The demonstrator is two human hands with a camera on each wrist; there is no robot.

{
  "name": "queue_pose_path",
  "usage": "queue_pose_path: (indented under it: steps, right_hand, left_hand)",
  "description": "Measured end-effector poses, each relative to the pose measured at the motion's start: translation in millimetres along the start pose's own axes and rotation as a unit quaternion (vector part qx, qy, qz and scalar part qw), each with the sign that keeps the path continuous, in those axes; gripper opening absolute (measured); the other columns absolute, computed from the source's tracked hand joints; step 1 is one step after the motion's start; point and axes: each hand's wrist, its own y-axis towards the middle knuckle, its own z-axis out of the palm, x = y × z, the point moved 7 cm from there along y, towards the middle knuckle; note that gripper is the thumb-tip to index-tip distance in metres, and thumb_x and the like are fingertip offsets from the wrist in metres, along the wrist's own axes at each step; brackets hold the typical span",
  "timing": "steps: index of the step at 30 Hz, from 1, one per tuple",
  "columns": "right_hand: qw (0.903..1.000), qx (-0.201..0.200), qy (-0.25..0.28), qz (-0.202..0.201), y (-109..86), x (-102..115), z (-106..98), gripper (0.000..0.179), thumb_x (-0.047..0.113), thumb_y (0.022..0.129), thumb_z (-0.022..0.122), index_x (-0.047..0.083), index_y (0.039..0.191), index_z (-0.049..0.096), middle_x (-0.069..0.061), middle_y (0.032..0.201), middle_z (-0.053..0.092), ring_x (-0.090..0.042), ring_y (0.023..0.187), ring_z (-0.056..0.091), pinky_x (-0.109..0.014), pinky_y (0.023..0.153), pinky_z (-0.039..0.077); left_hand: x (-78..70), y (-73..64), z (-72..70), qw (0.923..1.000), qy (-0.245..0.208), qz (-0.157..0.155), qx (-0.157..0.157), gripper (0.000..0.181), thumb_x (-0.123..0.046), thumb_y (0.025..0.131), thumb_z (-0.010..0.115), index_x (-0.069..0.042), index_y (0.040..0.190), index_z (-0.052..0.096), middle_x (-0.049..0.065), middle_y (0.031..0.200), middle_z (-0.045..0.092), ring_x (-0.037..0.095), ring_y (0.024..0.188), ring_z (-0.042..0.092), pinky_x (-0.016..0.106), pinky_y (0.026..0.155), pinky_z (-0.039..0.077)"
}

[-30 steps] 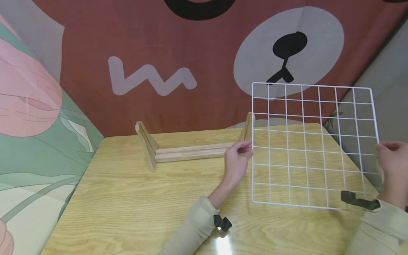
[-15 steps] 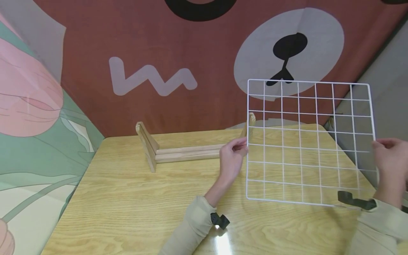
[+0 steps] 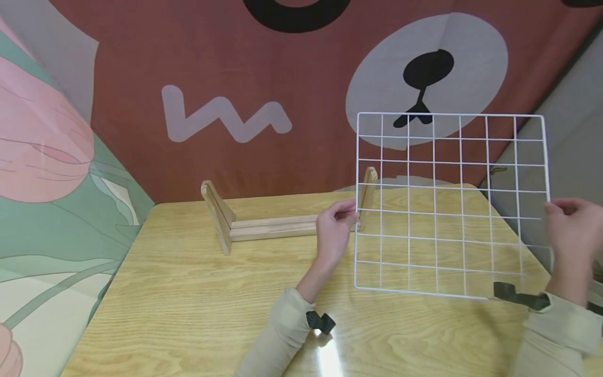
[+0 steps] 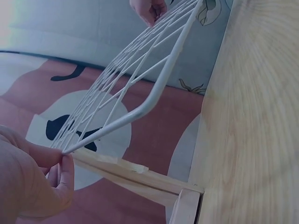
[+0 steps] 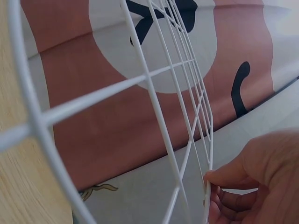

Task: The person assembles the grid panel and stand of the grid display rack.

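A white wire grid panel (image 3: 435, 213) is held up at the right side of the head view, standing nearly upright above the table. My left hand (image 3: 333, 233) pinches its left edge wire between thumb and fingers, about halfway up. On the opposite edge, my right hand (image 3: 573, 230) grips the wire; the right wrist view shows thumb and fingers (image 5: 229, 179) closed on it. Behind the left hand stands a wooden rack (image 3: 273, 228) with two slanted end pieces joined by bars. Its right upright (image 3: 369, 191) shows through the grid's left columns in the head view.
The wood-grain table (image 3: 188, 303) stretches beneath both arms. A printed cloth (image 3: 226, 57) with a bear design hangs behind its far edge, and a grey cloth (image 3: 565, 115) hangs on the right. Each wrist wears a black strap mount (image 3: 320, 322).
Both hands have carried the grid panel a little to the left and slightly up. Its left edge now overlaps the rack's right end in the head view. The rack has stayed put.
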Motion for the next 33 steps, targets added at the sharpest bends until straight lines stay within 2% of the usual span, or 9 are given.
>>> queue_pose_path:
  steps: [2,6,13,21,26,31,33]
  right_hand:
    - [1.0,-0.003,-0.002,-0.007,-1.4,4,1,0.014,0.023,0.106,0.049,0.024,0.094,0.057,0.031,0.064,0.039,0.002,0.067,0.042,-0.017,0.058,0.037]
    - [0.9999,-0.01,-0.001,-0.003,-3.1,6,2,0.016,0.025,0.106,0.049,0.031,0.093,0.055,0.029,0.07,0.041,0.002,0.068,0.042,-0.017,0.06,0.037]
    - [0.9994,-0.03,0.001,0.014,-8.4,10,5,0.02,0.03,0.107,0.048,0.043,0.092,0.048,0.02,0.086,0.044,0.003,0.072,0.04,-0.014,0.061,0.037]
    - [0.9983,-0.038,0.043,-0.012,-16.5,22,4,0.024,0.025,0.104,0.053,0.042,0.087,0.052,0.027,0.076,0.045,0.005,0.07,0.041,-0.012,0.063,0.035]
    - [0.9981,-0.045,0.042,-0.006,-21.6,27,4,0.025,0.028,0.106,0.052,0.044,0.087,0.049,0.026,0.079,0.043,0.007,0.071,0.04,-0.014,0.067,0.035]
    - [0.9976,-0.057,0.035,-0.014,-27.5,34,5,0.013,0.028,0.106,0.051,0.03,0.107,0.064,0.025,0.08,0.042,0.007,0.072,0.039,-0.014,0.068,0.035]
    - [0.9973,-0.061,0.036,-0.019,-29.7,37,5,0.025,0.027,0.106,0.051,0.016,0.122,0.067,0.026,0.08,0.042,0.008,0.072,0.039,-0.013,0.068,0.034]
  left_hand:
    - [0.2,1.4,-2.1,1.0,-0.005,0.0,-0.003,0.023,0.017,0.085,0.07,0.01,0.106,0.075,0.02,0.094,0.076,0.019,0.081,0.07,0.022,0.075,0.057]
    - [1.3,4.1,-5.6,0.9999,-0.011,-0.004,-0.005,0.022,0.015,0.085,0.072,0.009,0.106,0.076,0.02,0.095,0.076,0.025,0.084,0.071,0.021,0.074,0.055]
    - [0.6,9.3,-14.9,0.9997,-0.005,-0.018,-0.014,0.02,0.012,0.085,0.073,0.008,0.105,0.076,0.016,0.094,0.076,0.012,0.08,0.068,0.021,0.073,0.056]
    - [-1.8,14.3,-24.8,0.9991,-0.019,-0.022,-0.029,0.02,0.013,0.084,0.075,0.008,0.104,0.077,0.019,0.095,0.075,0.011,0.078,0.066,0.021,0.071,0.056]
    - [-1.9,16.8,-29.6,0.9986,-0.027,-0.029,-0.034,0.019,0.012,0.084,0.075,0.008,0.103,0.077,0.019,0.094,0.075,0.009,0.077,0.064,0.019,0.07,0.055]
    - [-1.6,18.9,-35.0,0.998,-0.029,-0.033,-0.046,0.018,0.01,0.084,0.076,0.008,0.101,0.077,0.016,0.092,0.075,0.008,0.074,0.064,0.019,0.069,0.055]
    - [-1.4,19.5,-36.8,0.9977,-0.03,-0.035,-0.048,0.017,0.009,0.084,0.076,0.008,0.101,0.076,0.016,0.092,0.075,0.008,0.074,0.064,0.02,0.069,0.055]
